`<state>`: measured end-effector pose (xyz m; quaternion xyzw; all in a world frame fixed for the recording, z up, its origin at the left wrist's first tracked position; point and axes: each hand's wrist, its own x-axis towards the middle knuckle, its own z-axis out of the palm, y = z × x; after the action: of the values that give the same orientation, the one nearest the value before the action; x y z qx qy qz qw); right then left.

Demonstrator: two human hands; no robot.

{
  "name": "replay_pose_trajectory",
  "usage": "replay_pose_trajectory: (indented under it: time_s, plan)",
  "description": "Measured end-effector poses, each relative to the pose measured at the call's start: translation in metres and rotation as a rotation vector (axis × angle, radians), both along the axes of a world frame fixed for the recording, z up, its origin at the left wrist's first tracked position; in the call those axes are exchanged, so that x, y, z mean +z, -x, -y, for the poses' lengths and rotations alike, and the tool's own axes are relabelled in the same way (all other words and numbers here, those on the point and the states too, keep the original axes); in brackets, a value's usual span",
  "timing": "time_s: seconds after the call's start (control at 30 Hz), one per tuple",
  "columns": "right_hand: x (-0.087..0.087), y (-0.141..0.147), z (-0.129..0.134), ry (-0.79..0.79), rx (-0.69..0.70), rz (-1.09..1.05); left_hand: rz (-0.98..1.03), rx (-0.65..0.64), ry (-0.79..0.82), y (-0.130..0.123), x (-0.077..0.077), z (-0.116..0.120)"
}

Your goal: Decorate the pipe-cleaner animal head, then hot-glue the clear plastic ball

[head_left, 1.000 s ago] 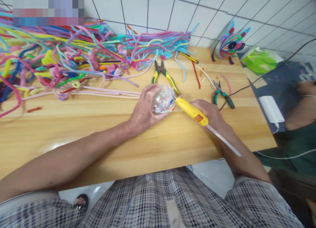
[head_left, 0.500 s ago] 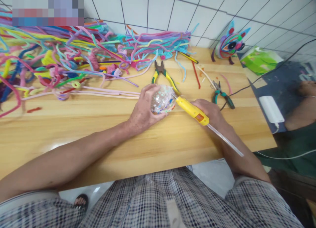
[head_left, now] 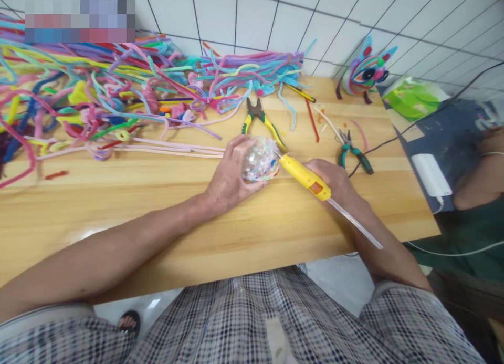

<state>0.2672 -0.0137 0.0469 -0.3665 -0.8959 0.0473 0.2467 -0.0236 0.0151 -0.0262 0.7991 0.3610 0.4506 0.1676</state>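
My left hand (head_left: pixel 230 175) is closed around a clear, sparkly ball (head_left: pixel 258 159) with coloured bits along its lower right side. A yellow hot glue gun (head_left: pixel 305 176) is gripped in my right hand (head_left: pixel 331 177), its metal nozzle pointing at the ball's right side. Whether the nozzle touches the ball I cannot tell. A clear glue stick (head_left: pixel 356 225) sticks out of the gun's rear end. Just beyond the ball lie pliers with yellow-green handles (head_left: pixel 255 112), jaws pointing away from me. The right hand's fingers are partly hidden behind the gun.
Pipe cleaners (head_left: pixel 98 85) in many colours heap across the left and back of the wooden table (head_left: pixel 252 238). To the right lie small teal-handled pliers (head_left: pixel 354 154) and a black cable. A colourful animal head (head_left: pixel 366 72) stands at the back right. Another person's arm (head_left: pixel 480 169) shows at far right.
Almost nothing differs. The view has shifted very slightly, and the glue gun's rear end sits a touch further left; both hands keep their hold.
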Motion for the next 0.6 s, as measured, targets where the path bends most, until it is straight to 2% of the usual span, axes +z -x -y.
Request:
replay_pose_trajectory:
  time_s: [0.33, 0.6]
  plan:
    - [-0.0006, -0.0020, 0.0006, 0.124, -0.084, 0.040, 0.089, -0.037, 0.033, -0.0014, -0.0007, 0.0012]
    - [0.0018, -0.0036, 0.0001, 0.028, -0.006, -0.004, 0.091, -0.005, 0.053, 0.0001, -0.0014, -0.0005]
